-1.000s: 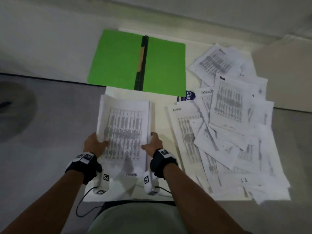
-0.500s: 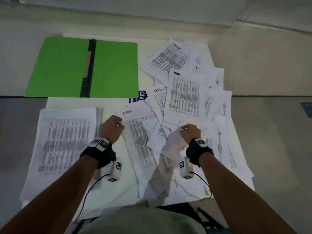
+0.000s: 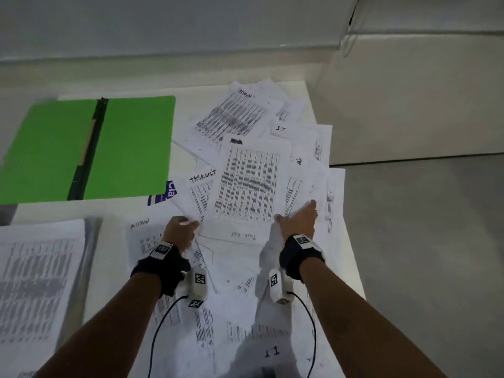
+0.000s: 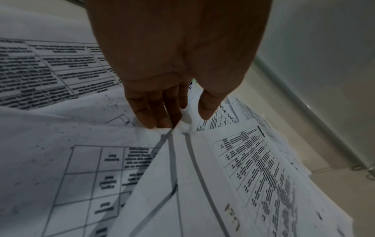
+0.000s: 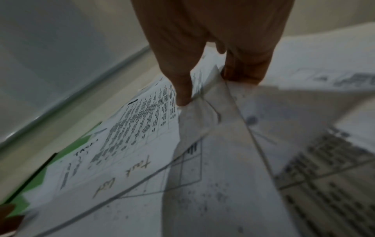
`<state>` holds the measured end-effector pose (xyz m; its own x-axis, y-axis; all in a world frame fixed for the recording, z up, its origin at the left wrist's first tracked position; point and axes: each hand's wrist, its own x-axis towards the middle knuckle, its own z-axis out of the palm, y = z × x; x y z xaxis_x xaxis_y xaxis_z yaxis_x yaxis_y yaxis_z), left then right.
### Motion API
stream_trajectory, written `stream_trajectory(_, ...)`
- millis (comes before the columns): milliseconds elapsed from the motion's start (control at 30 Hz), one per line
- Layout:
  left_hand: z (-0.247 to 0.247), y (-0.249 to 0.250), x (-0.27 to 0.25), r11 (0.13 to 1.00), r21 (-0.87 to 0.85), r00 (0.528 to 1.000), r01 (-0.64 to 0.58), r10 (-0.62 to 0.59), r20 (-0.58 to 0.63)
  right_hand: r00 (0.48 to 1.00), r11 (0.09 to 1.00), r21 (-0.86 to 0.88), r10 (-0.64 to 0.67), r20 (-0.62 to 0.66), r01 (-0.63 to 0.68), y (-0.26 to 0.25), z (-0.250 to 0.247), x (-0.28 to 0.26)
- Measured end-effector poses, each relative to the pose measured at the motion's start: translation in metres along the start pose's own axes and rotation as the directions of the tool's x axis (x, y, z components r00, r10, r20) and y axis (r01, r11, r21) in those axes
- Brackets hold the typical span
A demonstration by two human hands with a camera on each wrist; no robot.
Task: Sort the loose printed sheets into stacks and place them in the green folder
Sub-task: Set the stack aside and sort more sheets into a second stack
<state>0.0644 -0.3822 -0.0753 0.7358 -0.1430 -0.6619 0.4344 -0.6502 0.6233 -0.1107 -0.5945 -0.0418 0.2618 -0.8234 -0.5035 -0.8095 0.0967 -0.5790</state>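
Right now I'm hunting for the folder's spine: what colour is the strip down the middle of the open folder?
Black, on the green folder's centre strip, clearest in the head view.

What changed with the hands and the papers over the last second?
The stack that both hands held a second ago now lies at the left. Both hands moved right into the loose pile: the left hand pinches a sheet edge, and the right hand pinches a sheet too. The green folder stayed open and bare, and the pile is still scattered.
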Motion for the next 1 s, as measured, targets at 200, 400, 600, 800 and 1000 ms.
stream_trajectory(200, 0.0, 0.027, -0.014, 0.947, 0.308, 0.981, -0.088, 0.136, -0.137, 0.98, 0.96, -0.2, -0.189, 0.065, 0.198, 0.018, -0.007, -0.008)
stream_trajectory(400, 0.006, 0.039, -0.022, 0.947, 0.315, 0.937, -0.069, 0.169, -0.304, 0.925, 0.914, -0.213, -0.37, -0.09, 0.345, 0.029, -0.032, 0.009)
stream_trajectory(600, 0.022, 0.031, -0.033, 0.985, 0.163, 0.932, -0.057, 0.112, -0.345, 0.949, 0.944, -0.126, -0.289, 0.126, 0.304, 0.007, -0.026, 0.021)
stream_trajectory(800, 0.027, 0.018, -0.033, 0.994, 0.092, 0.958, -0.065, 0.088, -0.272, 0.838, 0.913, -0.112, -0.304, 0.452, 0.392, -0.006, 0.016, -0.005)
stream_trajectory(1000, -0.002, 0.001, -0.031, 0.995, 0.07, 0.972, -0.074, 0.088, -0.219, 0.772, 0.92, 0.048, -0.354, 0.527, 0.389, 0.002, 0.025, -0.025)
